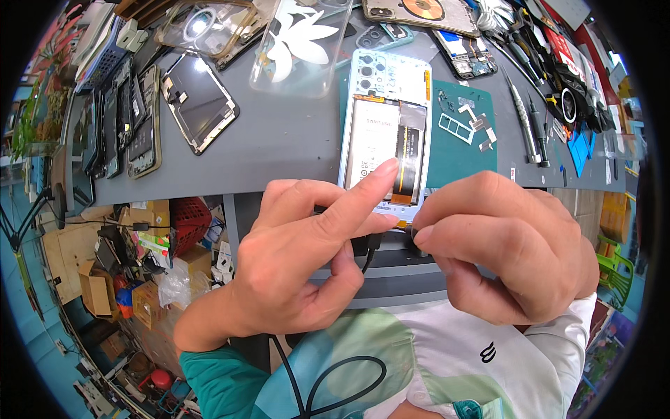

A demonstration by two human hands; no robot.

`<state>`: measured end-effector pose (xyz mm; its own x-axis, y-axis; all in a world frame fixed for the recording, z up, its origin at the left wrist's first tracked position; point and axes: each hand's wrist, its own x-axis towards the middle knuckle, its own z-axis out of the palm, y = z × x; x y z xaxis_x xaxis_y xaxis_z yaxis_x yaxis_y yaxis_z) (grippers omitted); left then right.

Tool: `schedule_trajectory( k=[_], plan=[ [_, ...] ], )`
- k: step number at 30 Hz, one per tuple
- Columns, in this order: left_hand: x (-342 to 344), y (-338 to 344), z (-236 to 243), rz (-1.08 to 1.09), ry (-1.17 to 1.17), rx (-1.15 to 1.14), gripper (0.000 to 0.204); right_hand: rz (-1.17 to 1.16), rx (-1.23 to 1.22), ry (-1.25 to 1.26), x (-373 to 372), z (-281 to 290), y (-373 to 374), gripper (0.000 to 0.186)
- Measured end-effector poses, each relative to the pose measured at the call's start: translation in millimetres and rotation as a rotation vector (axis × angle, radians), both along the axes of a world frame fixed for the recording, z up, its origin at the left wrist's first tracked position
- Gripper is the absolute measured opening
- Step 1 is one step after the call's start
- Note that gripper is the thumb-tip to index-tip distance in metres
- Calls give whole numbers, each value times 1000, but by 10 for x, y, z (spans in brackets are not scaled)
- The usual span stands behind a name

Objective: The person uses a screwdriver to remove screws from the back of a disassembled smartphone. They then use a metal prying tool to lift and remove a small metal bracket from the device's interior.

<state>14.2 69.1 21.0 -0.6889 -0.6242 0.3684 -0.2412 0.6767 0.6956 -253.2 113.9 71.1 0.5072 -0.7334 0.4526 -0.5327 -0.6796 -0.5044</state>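
A light-blue phone point(347, 150) with its back off lies at the table's front edge, its bottom end toward me. Its white battery point(370, 143) and dark flex cables point(410, 150) are exposed. Over its lower half reaches my left hand point(300, 251), one fingertip on or just above the battery area and another by the bottom edge; its other fingers are bent and apart. Beside the phone's bottom right corner, my right hand point(509, 244) is closed in a pinch, and what it holds is hidden. Below the phone hangs a black cable plug point(373, 242); whether it is plugged in cannot be seen.
A green mat point(460, 160) carries a small light-blue frame point(456, 128) and metal pieces. Screwdrivers point(522, 119) lie on the right. A loose screen point(199, 105), stacked phone parts point(143, 126) and a clear flowered case point(300, 45) sit left and behind. A black cable point(380, 363) loops across my lap.
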Motion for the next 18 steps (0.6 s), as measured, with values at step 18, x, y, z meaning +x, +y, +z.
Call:
schedule_trajectory(
  k=[18],
  plan=[
    [9,-20,22,-27,-24,-70,87,-52,-4,4,90,-6,51,43]
  ],
)
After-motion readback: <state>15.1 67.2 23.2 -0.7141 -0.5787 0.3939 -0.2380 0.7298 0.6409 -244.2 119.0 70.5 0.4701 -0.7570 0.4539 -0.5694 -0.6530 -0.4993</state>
